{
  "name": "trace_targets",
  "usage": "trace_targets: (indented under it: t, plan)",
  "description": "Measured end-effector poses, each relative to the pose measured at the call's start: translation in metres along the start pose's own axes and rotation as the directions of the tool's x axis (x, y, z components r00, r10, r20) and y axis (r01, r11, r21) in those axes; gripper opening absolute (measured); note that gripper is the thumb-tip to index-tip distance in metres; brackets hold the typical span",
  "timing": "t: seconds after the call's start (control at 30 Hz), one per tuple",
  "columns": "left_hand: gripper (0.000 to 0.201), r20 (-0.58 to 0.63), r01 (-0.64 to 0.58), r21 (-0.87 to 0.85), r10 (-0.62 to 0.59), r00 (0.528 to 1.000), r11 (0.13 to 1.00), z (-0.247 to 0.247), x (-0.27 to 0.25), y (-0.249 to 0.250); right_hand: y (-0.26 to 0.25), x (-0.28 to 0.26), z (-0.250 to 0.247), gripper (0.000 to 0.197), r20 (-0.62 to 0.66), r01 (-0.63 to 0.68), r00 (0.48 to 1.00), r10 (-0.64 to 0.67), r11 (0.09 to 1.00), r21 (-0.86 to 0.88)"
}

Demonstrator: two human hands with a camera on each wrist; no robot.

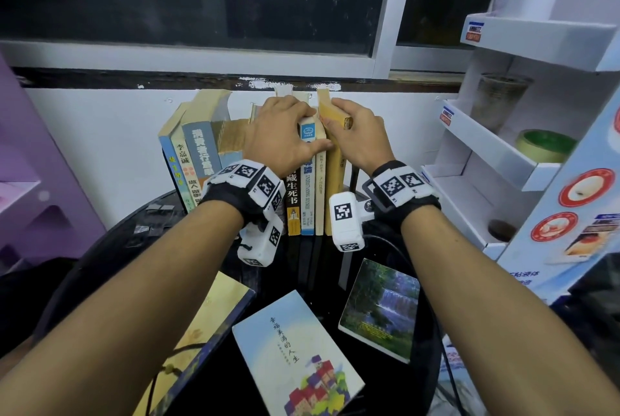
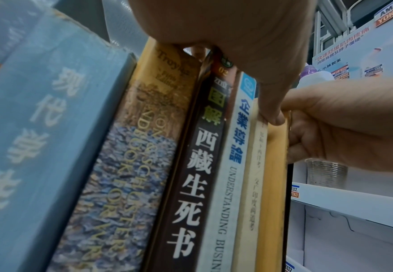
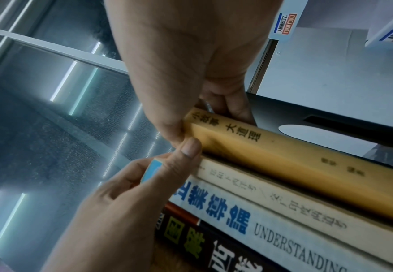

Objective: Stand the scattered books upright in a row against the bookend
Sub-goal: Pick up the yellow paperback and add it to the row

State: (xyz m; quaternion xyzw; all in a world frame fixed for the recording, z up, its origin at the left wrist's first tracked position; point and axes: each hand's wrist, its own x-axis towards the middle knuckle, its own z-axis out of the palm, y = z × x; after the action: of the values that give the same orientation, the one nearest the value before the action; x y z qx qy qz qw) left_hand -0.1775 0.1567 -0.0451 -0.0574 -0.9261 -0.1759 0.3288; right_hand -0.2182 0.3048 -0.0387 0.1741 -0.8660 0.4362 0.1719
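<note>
Looking down: a row of upright books stands far; three flat books wait near, so roughly two-thirds done. Left wrist: left hand clasps the row's tops. Right wrist: right hand pinches the rightmost yellow book, beside the black bookend.

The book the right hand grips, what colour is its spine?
Mustard yellow spine, dark characters; clearest in right wrist view.

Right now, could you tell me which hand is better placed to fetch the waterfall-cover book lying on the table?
Likely the right hand: the waterfall-cover book lies beside its forearm, while the left hand braces the standing row. It must first release the yellow book.
</note>
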Motion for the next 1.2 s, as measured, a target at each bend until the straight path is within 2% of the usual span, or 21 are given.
trace_targets:
  t: [0.23,0.47,0.63,0.77,1.03,1.2]
  plan:
    - [0.064,-0.002,0.015,0.018,-0.015,1.0,1.0,-0.001,-0.001,0.001,0.001,-0.001,0.002,0.044,0.035,0.021,0.999,-0.021,1.0,0.008]
    - [0.062,0.007,0.023,0.037,-0.023,1.0,0.999,-0.001,-0.001,0.004,0.002,-0.002,0.004,0.041,-0.06,-0.016,0.998,0.018,0.999,0.034]
    - [0.063,0.014,0.016,0.038,-0.017,1.0,0.999,-0.001,-0.001,0.005,0.001,-0.001,0.007,0.041,-0.066,-0.005,0.998,0.008,0.999,0.045]
    - [0.063,0.009,0.014,0.029,-0.014,1.0,0.999,-0.001,-0.002,0.003,-0.004,-0.003,0.008,0.044,-0.014,-0.012,1.0,0.013,0.998,0.063]
    - [0.065,-0.013,0.003,0.031,-0.003,1.0,1.0,0.0,-0.004,0.004,-0.002,-0.016,0.002,0.043,0.096,-0.028,0.995,0.008,0.977,0.214]
    - [0.067,0.003,-0.008,0.028,0.008,1.0,1.0,-0.002,-0.004,0.005,0.005,-0.026,0.002,0.04,0.116,-0.061,0.993,0.028,0.956,0.288]
